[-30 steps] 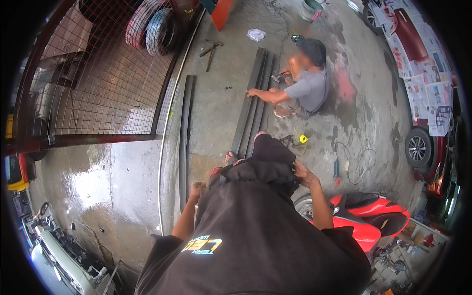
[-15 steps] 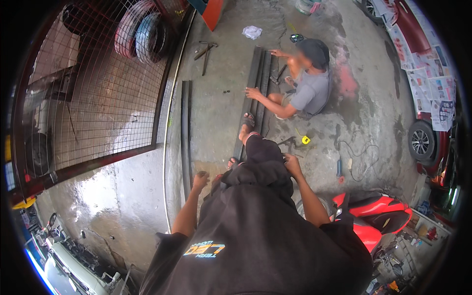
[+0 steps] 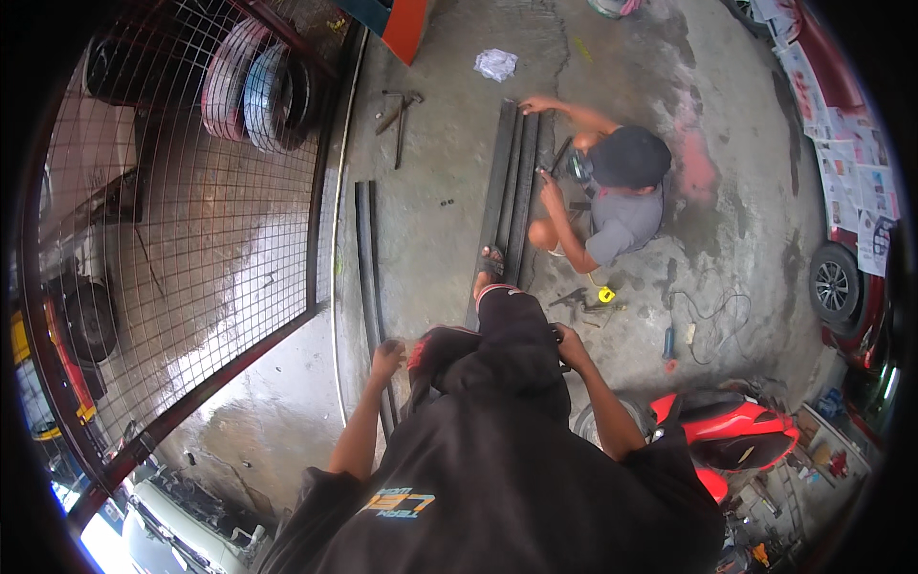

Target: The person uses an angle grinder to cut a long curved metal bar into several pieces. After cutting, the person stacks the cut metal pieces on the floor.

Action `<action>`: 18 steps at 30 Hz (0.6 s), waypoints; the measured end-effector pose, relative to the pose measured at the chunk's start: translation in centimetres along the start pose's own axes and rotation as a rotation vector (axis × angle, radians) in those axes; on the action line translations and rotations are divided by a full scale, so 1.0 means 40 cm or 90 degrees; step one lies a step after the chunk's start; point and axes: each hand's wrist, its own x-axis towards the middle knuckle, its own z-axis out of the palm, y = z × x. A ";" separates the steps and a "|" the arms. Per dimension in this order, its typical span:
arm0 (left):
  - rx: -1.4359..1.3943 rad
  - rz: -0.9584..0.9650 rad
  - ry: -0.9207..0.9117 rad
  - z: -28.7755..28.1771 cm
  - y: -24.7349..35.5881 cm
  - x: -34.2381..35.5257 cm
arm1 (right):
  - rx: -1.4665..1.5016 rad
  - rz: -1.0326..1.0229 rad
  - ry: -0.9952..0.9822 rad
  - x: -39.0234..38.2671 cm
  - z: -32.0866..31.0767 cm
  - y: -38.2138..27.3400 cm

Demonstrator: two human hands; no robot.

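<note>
My left hand (image 3: 388,359) hangs beside my left knee, above a dark metal bar (image 3: 367,249) on the floor. Its fingers are loosely apart, with nothing seen in them. By my right thigh, my right hand (image 3: 570,346) has curled fingers at a small dark patch; whether that is an object or the cloth of my shorts is unclear. My sandalled foot (image 3: 491,263) is on or against a group of long dark metal bars (image 3: 511,182). Across them crouches a co-worker (image 3: 622,191), one hand on the bars' far end, the other near a dark tool (image 3: 559,153).
A hammer (image 3: 399,124) lies left of the bars, a white crumpled cloth (image 3: 495,65) beyond them. To the right are a yellow tape measure (image 3: 605,295) and a corded blue tool (image 3: 668,344). A red motorcycle (image 3: 736,430) stands near my right; a mesh gate (image 3: 182,230) is at left.
My view has shifted, and one leg has moved back, its knee now bent near my left hand. The co-worker leans lower, one hand drawn from the bars' middle toward the tool.
</note>
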 end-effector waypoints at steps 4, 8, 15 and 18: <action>-0.024 0.044 -0.007 -0.045 0.157 0.067 | -0.134 -0.033 0.111 0.078 0.037 -0.091; 0.018 0.094 -0.012 -0.073 0.298 0.145 | -0.149 -0.060 0.148 0.137 0.073 -0.050; 0.232 0.156 -0.097 -0.154 0.459 0.362 | 0.294 0.143 -0.178 0.030 0.056 -0.102; 0.262 0.047 -0.199 -0.202 0.526 0.484 | 0.145 0.228 -0.030 -0.058 0.136 -0.062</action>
